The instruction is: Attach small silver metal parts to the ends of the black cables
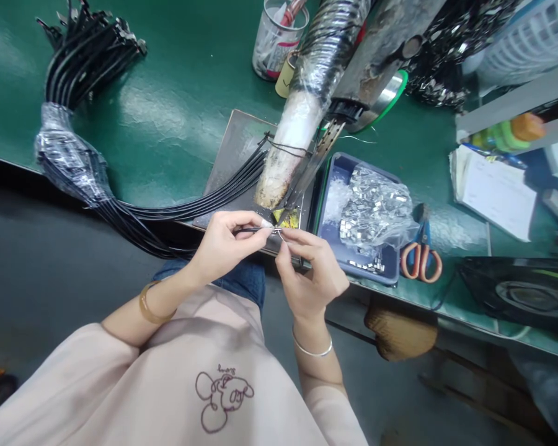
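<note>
My left hand (235,238) pinches a black cable (245,230) close to its end, with a light wrap on one fingertip. Opposite it, my right hand (314,263) has thumb and fingers closed at the cable's tip. A small silvery piece and a thin strand show between the two hands, too small to name. Just beyond my fingertips are the tip of a soldering iron (302,179) and a yellow pad (288,217). A bundle of black cables (199,204) runs from the left onto a grey board (237,142).
A foil-and-plastic-wrapped duct (302,99) hangs over the board. To the right are a blue tray (390,272) with bagged metal connectors (376,207), orange-handled scissors (421,260), papers (495,192) and a black fan-like device (521,291). Plastic wrap (74,155) binds the cables at left.
</note>
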Demonstrator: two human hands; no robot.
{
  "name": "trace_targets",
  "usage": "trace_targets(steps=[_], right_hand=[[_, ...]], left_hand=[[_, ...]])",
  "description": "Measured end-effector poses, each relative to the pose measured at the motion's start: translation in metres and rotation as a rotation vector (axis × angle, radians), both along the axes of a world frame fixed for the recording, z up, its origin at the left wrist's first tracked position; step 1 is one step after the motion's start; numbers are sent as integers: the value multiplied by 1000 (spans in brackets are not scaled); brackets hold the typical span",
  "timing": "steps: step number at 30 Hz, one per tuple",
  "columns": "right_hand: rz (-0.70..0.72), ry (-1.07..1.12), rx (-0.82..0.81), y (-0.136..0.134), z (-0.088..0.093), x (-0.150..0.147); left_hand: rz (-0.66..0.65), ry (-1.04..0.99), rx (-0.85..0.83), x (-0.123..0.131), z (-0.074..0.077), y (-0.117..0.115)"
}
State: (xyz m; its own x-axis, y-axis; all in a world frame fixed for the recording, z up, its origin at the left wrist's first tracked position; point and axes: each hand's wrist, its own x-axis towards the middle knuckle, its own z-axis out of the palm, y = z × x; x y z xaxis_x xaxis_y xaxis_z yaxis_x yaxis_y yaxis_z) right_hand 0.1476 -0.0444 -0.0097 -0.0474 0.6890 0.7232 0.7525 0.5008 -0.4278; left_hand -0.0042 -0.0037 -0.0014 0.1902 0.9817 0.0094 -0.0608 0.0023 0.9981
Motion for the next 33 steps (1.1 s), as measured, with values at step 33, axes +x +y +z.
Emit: trace_targets(steps=[33], right_hand=[[58, 63, -150, -1, 8, 4]], left_hand=[[-82, 91, -1, -3, 7, 6]])
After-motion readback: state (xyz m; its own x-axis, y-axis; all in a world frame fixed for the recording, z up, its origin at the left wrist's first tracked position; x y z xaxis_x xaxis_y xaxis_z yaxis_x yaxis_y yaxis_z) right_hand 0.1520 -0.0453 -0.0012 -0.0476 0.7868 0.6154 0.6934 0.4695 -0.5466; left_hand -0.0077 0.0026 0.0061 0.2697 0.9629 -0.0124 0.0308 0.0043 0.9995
